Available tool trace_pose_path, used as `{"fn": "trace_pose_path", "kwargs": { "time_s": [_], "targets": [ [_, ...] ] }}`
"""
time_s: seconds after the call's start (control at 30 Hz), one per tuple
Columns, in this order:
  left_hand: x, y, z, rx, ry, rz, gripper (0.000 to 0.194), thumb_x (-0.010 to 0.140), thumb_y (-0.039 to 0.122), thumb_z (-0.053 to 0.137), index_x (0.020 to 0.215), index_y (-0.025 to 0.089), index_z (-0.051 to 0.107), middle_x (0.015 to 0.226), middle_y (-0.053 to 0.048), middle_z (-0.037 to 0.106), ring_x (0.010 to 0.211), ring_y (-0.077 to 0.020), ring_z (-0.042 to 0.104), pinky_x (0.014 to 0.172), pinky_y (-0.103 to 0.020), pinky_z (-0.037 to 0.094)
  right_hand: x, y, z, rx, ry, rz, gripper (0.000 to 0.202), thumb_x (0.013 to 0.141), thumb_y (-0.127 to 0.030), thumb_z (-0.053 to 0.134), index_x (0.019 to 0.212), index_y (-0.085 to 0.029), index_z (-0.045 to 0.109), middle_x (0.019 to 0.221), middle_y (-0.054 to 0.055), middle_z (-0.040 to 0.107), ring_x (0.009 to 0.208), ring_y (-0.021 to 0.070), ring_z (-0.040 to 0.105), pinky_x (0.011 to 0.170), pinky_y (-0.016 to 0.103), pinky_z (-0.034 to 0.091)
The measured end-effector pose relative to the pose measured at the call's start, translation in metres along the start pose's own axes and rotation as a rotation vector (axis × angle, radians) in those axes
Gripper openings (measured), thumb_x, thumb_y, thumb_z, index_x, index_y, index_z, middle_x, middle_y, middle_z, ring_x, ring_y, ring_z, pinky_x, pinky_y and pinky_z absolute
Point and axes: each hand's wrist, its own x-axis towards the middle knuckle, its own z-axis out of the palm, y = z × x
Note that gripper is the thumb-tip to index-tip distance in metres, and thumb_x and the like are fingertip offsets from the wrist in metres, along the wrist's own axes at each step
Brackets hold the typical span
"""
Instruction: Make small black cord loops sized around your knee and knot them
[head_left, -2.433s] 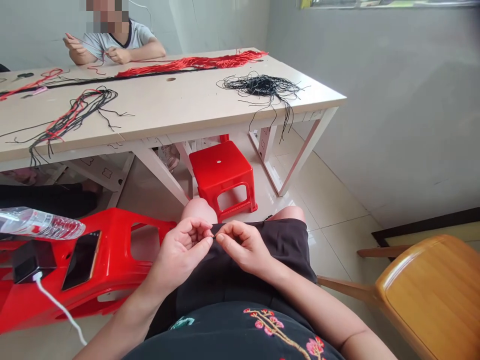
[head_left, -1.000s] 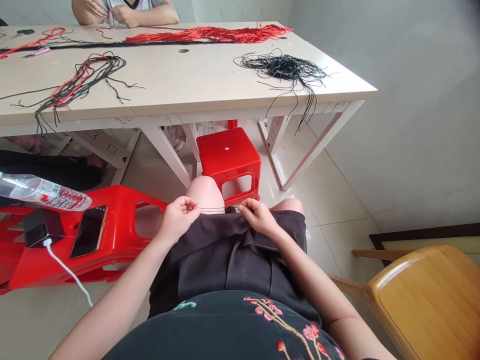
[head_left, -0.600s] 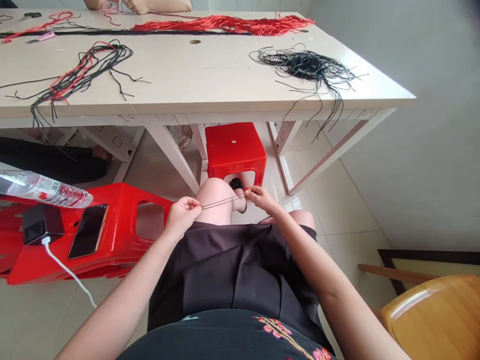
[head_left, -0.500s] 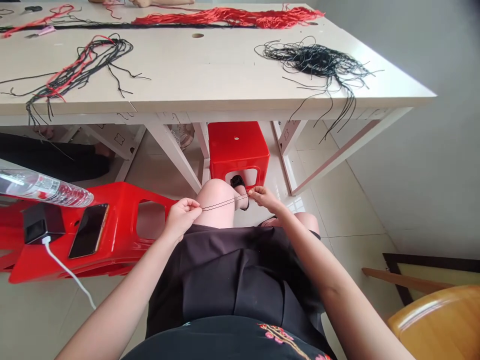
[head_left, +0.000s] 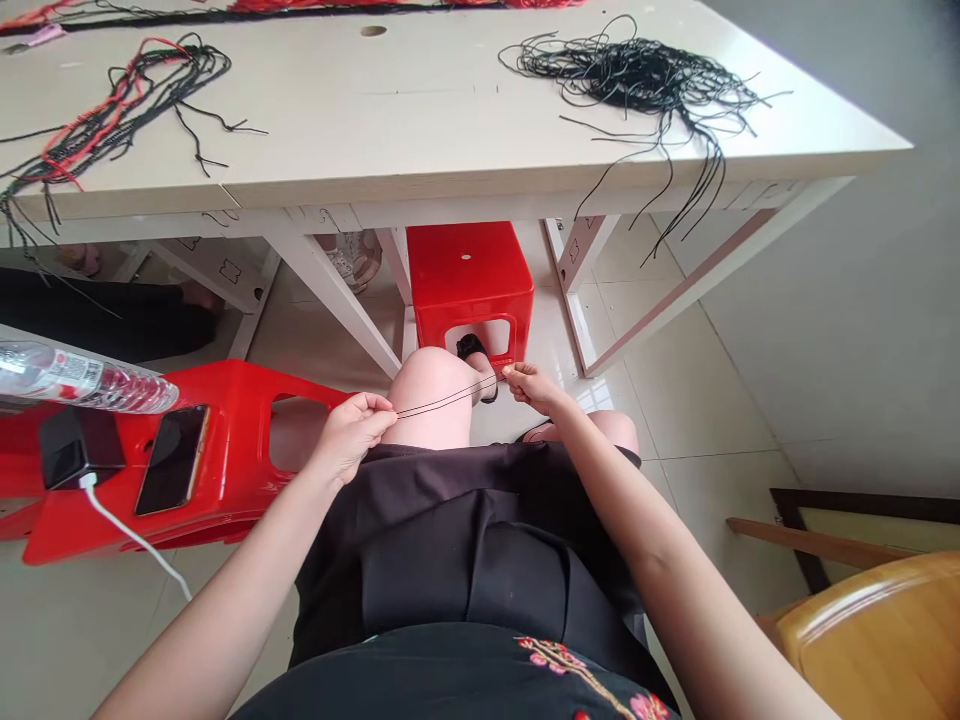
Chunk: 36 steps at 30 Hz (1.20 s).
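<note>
Two thin black cords [head_left: 442,402] stretch side by side above the lap, between my two hands. My left hand [head_left: 356,432] pinches their left ends between thumb and fingers, over the left knee. The right ends are gripped in the closed fingers of my right hand [head_left: 531,387], in front of the red stool under the table. A loose pile of black cords [head_left: 634,75] lies on the table at the right, several ends hanging over its edge. At the table's left lies a bundle of black and red cords [head_left: 127,105].
Beyond the lap is the table [head_left: 390,130], with a red stool [head_left: 471,265] beneath. At the left, another red stool [head_left: 240,410] bears a phone [head_left: 172,460], a black device [head_left: 79,447] and a bottle [head_left: 82,378]. A wooden chair [head_left: 885,630] stands at the lower right.
The view has shifted, so the table sits higher in the picture. My hands have moved slightly apart, with the cords still held between them.
</note>
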Motion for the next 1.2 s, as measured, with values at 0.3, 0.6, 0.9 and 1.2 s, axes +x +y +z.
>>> {"fn": "trace_pose_path", "kwargs": {
  "time_s": [0.3,0.6,0.9,1.2],
  "targets": [
    [-0.010,-0.008,-0.006,-0.116,0.033,0.004,0.025,0.050,0.018,0.071,0.066,0.016,0.052,0.047,0.007,0.047,0.043,-0.0028,0.037,0.039,-0.015,0.024,0.007,-0.035,0.012,-0.136,0.296,-0.102,0.016,0.079,-0.034,0.053,0.075,-0.019,0.049,0.059,-0.004,0.043,0.055,0.0113,0.040,0.055,0.026,0.035],
    [0.003,-0.020,-0.002,-0.220,0.028,-0.059,0.027,0.051,0.020,0.072,0.067,0.017,0.051,0.049,0.008,0.047,0.043,-0.0027,0.038,0.039,-0.015,0.025,-0.080,0.027,0.111,-0.401,0.135,-0.264,0.008,0.077,-0.026,0.051,0.074,-0.019,0.054,0.070,0.000,0.059,0.064,0.0129,0.054,0.064,0.025,0.045],
    [0.005,-0.021,0.003,-0.114,-0.008,-0.023,0.022,0.057,0.021,0.069,0.070,0.016,0.052,0.051,0.008,0.048,0.043,-0.0018,0.036,0.040,-0.015,0.025,-0.089,-0.001,0.134,-0.931,0.090,-0.697,0.035,0.092,-0.019,0.037,0.124,-0.016,0.050,0.122,0.014,0.056,0.106,0.0202,0.059,0.076,0.029,0.053],
    [0.005,-0.020,0.001,-0.159,-0.001,-0.064,0.021,0.057,0.020,0.068,0.068,0.017,0.051,0.051,0.008,0.046,0.042,-0.0014,0.033,0.041,-0.016,0.022,-0.095,-0.008,0.145,-1.236,0.021,-0.277,0.023,0.095,-0.025,0.036,0.104,-0.018,0.056,0.095,0.006,0.063,0.067,0.0187,0.064,0.055,0.029,0.049]
  ]
}}
